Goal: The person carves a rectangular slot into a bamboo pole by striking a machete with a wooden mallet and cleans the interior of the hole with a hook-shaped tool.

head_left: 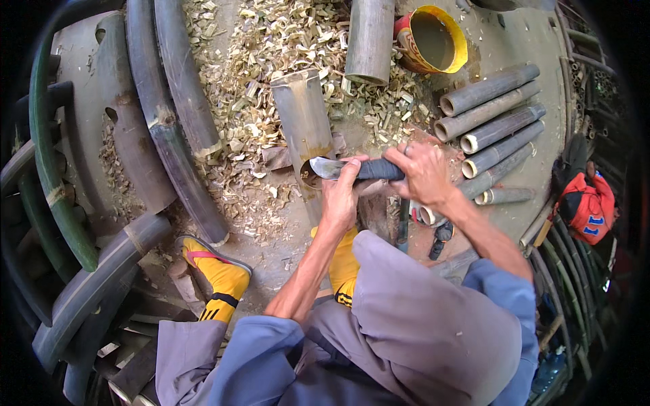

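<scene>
A knife with a short, broad blade (327,168) and a thick dark wrapped handle (379,170) lies crosswise over a thick bamboo tube (301,111). The blade's tip points left, at a cut opening in the tube's wall. My right hand (426,172) is closed around the handle's right end. My left hand (340,197) grips the knife where blade and handle meet, thumb on top; its other fingers are mostly hidden beneath. The tube's near end runs down between my feet, partly covered by my left forearm.
Pale wood chips (254,68) cover the ground ahead. A yellow-rimmed bucket of murky liquid (433,42) stands near another thick bamboo tube (370,40). Several cut bamboo lengths (497,111) lie at right, near a red-and-black bag (588,210). Long curved bamboo poles (179,74) crowd the left.
</scene>
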Tool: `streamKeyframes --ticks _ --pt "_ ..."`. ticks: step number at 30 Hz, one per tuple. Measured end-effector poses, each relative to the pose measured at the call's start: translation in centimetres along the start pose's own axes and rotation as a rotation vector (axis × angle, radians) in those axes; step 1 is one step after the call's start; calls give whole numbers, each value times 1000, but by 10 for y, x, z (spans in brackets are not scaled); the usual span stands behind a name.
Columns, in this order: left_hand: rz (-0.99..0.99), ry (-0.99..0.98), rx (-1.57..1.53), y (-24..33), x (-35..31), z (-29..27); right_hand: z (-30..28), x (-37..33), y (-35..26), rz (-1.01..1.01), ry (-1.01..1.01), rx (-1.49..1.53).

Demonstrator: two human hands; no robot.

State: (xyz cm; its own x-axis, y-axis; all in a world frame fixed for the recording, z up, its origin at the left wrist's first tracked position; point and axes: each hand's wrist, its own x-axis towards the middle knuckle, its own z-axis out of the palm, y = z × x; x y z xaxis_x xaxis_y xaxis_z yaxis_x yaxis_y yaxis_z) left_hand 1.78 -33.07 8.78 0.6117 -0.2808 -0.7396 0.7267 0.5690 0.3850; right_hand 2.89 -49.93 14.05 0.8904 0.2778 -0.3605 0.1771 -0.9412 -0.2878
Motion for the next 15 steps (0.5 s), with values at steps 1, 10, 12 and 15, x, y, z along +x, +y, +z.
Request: streamKeyframes --ticks 1,10,12,15 --pt "-20 -90 -155 -5 6 -10 -13 13 1 -123 2 -78" --pt "-180 -214 -726 15 5 -25 -37 72 -39 -462 239 -420" --pt "-189 -62 -264 23 -2 -21 -11 24 -26 -223 333 -167" --pt "-277 -118 648 25 11 -16 48 -45 -47 387 199 425"
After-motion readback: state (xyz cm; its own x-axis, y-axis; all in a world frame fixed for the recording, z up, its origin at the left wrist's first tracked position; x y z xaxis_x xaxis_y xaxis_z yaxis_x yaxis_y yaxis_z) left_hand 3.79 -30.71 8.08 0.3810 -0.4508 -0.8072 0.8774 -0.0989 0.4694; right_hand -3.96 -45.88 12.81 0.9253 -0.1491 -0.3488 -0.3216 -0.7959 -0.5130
